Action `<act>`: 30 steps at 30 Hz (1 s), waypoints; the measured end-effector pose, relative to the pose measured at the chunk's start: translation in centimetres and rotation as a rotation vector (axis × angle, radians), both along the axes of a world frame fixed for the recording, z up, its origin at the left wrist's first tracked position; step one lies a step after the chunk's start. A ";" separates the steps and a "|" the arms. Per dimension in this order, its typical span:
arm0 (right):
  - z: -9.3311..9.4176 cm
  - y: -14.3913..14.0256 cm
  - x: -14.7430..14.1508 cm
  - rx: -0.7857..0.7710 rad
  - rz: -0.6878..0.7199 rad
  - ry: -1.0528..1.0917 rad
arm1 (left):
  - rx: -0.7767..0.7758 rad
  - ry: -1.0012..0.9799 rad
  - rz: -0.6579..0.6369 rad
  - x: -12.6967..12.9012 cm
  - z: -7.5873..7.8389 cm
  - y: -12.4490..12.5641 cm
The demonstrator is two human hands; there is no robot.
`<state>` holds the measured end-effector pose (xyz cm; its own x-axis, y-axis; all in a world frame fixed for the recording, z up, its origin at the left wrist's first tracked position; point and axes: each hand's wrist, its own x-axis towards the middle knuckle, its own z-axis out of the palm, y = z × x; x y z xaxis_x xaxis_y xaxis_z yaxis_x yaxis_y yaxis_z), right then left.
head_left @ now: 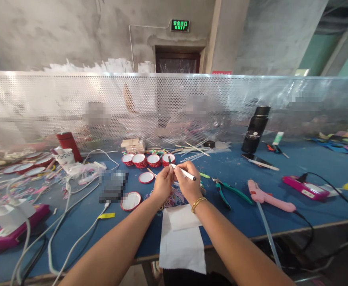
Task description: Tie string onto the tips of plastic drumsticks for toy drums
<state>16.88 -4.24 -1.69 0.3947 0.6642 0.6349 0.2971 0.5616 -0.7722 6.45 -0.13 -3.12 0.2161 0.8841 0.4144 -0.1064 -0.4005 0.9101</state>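
Observation:
My right hand [189, 186], with a gold chain bracelet at the wrist, is closed around a white marker pen [185, 172] with a dark end. The pen's tip points left toward my left hand [162, 182]. Pinched upright in my left fingers is a small thin stick [170, 160], dark green toward its top. Under both hands lies a heap of colourful rubber bands [175, 198]. White paper sheets [182, 238] hang over the table's front edge between my forearms. Just beyond the hands stand stacks of red-rimmed white lids [154, 159]; two single lids [131, 201] lie to the left.
To the right lie green-handled pliers [235, 192], a pink glue gun [269, 196] and a magenta power strip [306, 187]. A black bottle [255, 130] stands behind them. Leftward are a phone [113, 187], tangled white cables [68, 206] and a red flask [69, 145]. A perforated metal screen [144, 103] closes off the back.

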 end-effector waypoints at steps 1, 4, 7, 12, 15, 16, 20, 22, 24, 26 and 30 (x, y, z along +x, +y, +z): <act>0.1 0.0 0.0 0.002 -0.016 0.006 | -0.003 -0.008 -0.006 0.0 0.0 0.1; 0.1 0.0 0.0 0.004 -0.016 0.036 | 0.007 -0.033 -0.026 0.1 -0.2 0.3; 0.0 0.0 -0.1 -0.002 0.031 0.037 | 0.027 -0.028 -0.030 0.1 -0.4 0.4; -0.1 0.0 -0.1 -0.007 0.039 0.013 | 0.018 0.001 0.005 0.1 -0.3 0.2; 0.0 0.1 0.0 -0.011 0.007 0.031 | 0.005 -0.011 -0.015 0.1 -0.2 0.1; 0.1 0.1 0.0 -0.008 0.003 0.044 | 0.002 -0.019 -0.019 0.2 -0.1 0.1; 0.1 -0.1 -0.1 0.004 0.051 0.074 | 0.017 -0.021 -0.020 0.1 0.0 0.0; 0.1 -0.1 -0.1 0.004 0.071 0.056 | 0.023 -0.009 -0.014 0.1 0.0 0.0; 0.0 -0.1 -0.1 0.001 0.062 0.034 | 0.019 0.002 -0.004 0.0 0.0 -0.1; 0.0 0.0 -0.1 -0.002 0.035 0.033 | 0.015 0.001 -0.003 0.0 0.0 -0.2; 0.0 0.1 0.1 -0.001 0.013 0.071 | 0.010 -0.037 -0.043 0.2 0.2 -0.2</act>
<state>16.93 -4.12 -1.69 0.4303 0.6699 0.6050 0.2345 0.5642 -0.7916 6.63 -0.35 -2.95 0.2378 0.8704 0.4312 -0.1574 -0.4035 0.9013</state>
